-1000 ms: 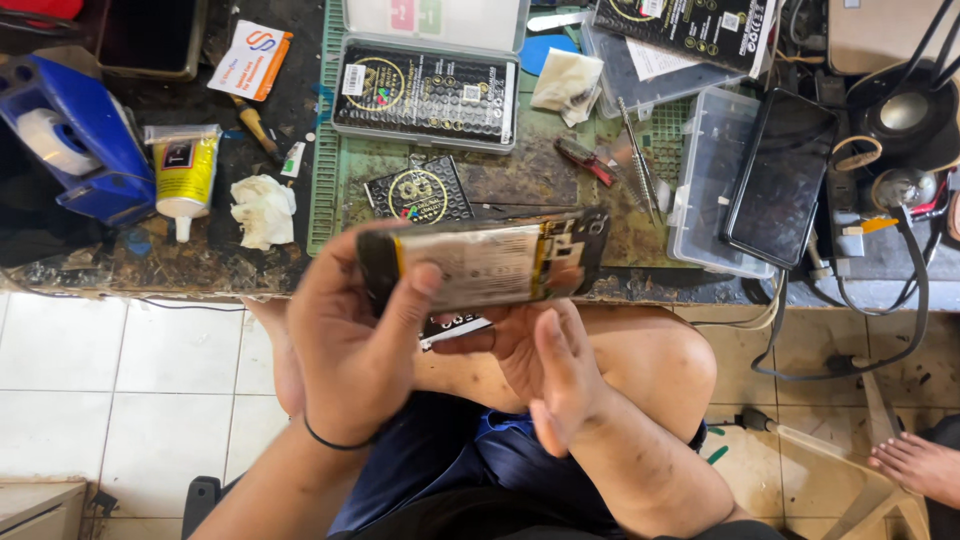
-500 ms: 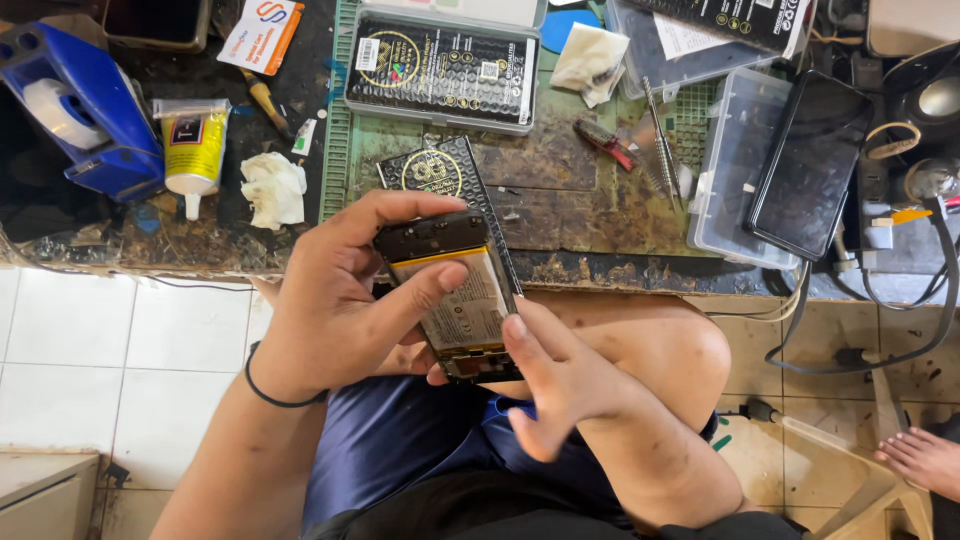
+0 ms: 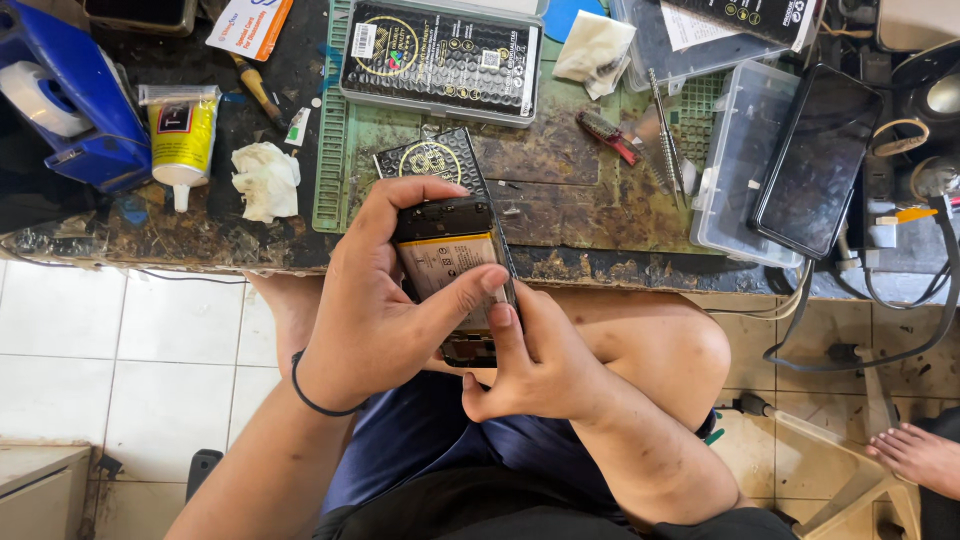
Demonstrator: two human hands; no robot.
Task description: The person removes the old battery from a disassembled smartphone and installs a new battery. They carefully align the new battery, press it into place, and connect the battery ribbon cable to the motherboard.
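A: Opened phone (image 3: 452,275): a second ago it lay crosswise; now it stands lengthwise, just in front of the green mat (image 3: 600,190).

B: Grip?

A: Left hand (image 3: 375,310) wraps it, fingers closed. Right hand (image 3: 535,365) now pinches its lower edge, so work has moved there.

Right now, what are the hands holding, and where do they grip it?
An opened phone: the left hand wraps its left edge with the thumb across the battery, and the right hand supports its lower right edge.
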